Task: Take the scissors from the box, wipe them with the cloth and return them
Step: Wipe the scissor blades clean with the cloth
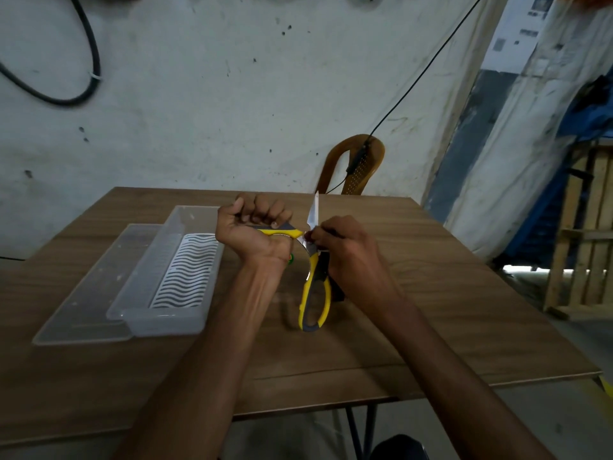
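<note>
Above table (431, 310) centre, left hand (255, 234) gripping open scissors (313, 260), right hand (345, 250) pinching blade.

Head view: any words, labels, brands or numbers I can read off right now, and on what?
None can be read.
Paper sheet on the wall, top right: dark printed blocks, too blurred to read.
Scissors, held open by the left hand and right hand: no brand or marking visible.
Clear plastic box and its lid: no label visible.
</note>
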